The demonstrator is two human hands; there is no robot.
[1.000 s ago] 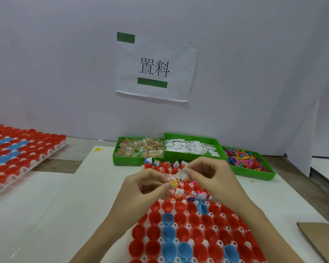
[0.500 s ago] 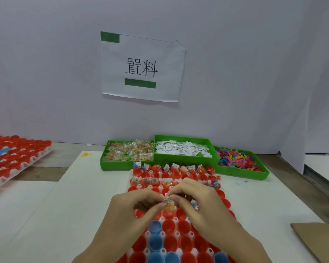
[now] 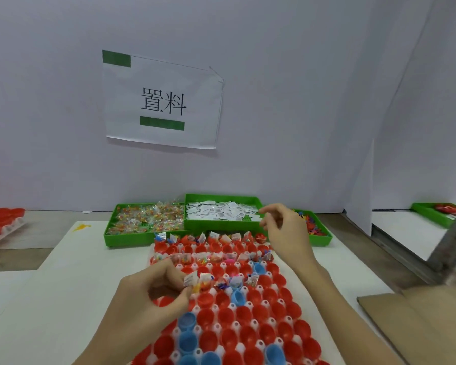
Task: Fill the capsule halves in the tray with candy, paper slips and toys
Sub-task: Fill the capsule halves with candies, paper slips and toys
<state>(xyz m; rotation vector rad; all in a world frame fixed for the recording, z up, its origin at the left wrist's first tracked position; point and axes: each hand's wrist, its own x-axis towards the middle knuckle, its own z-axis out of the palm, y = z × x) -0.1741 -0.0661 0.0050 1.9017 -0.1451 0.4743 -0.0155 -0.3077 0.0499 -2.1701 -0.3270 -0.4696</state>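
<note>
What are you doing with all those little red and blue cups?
A person is filling capsule halves in a white tray with treats. The left hand pinches a paper slip and some small bits over the tray. The right hand reaches toward the green bin of paper slips, between the candy bin and the toy bin. The far rows hold fillings; the near ones look empty.

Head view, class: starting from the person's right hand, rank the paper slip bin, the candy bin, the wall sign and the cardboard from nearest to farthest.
1. Paper slip bin: just left of the right hand, fingertips at its edge.
2. Candy bin: farther left, beside the slips.
3. Cardboard: at the table's near right corner.
4. Wall sign: high on the back wall.
</note>
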